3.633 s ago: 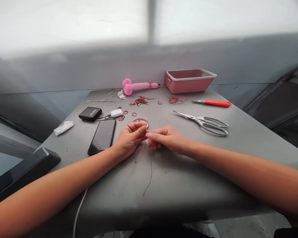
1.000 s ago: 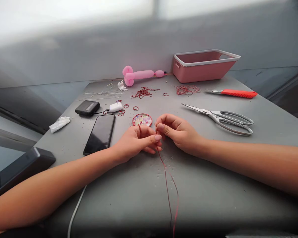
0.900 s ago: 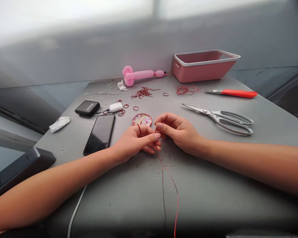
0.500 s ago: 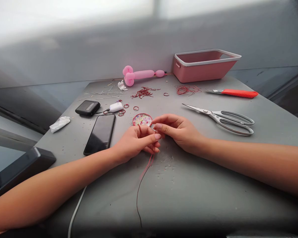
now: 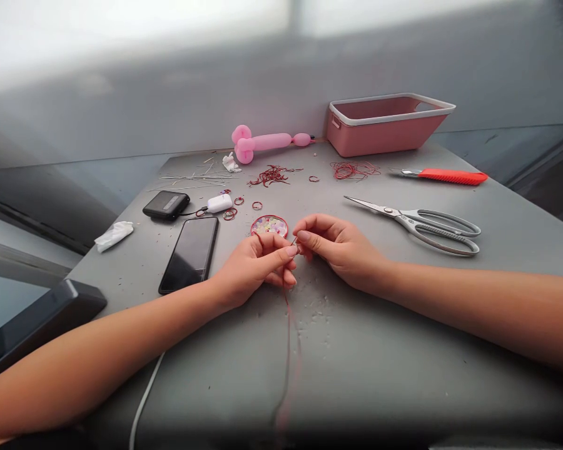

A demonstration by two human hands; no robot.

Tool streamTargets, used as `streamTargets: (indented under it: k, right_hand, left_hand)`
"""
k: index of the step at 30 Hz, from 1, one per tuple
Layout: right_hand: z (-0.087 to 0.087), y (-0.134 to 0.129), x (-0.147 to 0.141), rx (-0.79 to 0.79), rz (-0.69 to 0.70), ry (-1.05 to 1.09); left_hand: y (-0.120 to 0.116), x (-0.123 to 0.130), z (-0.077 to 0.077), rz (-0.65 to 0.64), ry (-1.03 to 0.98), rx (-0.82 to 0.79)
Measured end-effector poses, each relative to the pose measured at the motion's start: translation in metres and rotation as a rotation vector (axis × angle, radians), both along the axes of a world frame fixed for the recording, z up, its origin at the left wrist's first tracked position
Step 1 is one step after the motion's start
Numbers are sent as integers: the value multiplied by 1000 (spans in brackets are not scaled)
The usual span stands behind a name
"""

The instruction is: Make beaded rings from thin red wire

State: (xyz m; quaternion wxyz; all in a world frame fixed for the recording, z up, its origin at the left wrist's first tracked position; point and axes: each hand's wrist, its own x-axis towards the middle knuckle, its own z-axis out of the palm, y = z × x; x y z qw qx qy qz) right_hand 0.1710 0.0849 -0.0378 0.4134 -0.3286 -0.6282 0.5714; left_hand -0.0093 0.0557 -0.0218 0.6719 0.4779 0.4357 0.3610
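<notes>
Thin red and dark cord (image 5: pixel 288 325) hangs from between my fingers toward the table's front edge, its lower end blurred. My left hand (image 5: pixel 258 265) pinches the cord between thumb and forefinger, with a strand looped over the forefinger. Close beside it, my right hand (image 5: pixel 335 250) has thumb and forefinger pressed together on a short piece of the same cord. Just behind the hands lies a round, red-rimmed dish (image 5: pixel 269 225) of pale, colourful beads, partly hidden by my left hand.
Scissors (image 5: pixel 417 225) and a red-handled cutter (image 5: pixel 453 177) lie right. A pink basket (image 5: pixel 385 131) and balloon (image 5: pixel 267 142) stand at the back. Left are a phone (image 5: pixel 189 255), black case (image 5: pixel 166 205) and white case (image 5: pixel 219 203). Red cord pieces (image 5: pixel 271 175) lie behind the dish.
My hands have moved slightly apart, the left a little leftward and the right a little rightward. The hanging cord has swung and now falls straighter down.
</notes>
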Motion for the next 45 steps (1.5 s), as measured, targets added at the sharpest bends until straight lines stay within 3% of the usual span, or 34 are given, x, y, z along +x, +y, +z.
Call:
streamTargets:
  k: [12, 34, 45]
  right_hand:
    - [-1, 2, -1, -124, 54, 139]
    - [5, -1, 1, 3, 19, -67]
    - [1, -1, 0, 151, 33, -100]
  left_hand:
    - [1, 1, 4, 41, -176, -77]
    - [3, -2, 3, 6, -163, -89]
    - [6, -5, 7, -119, -39, -64]
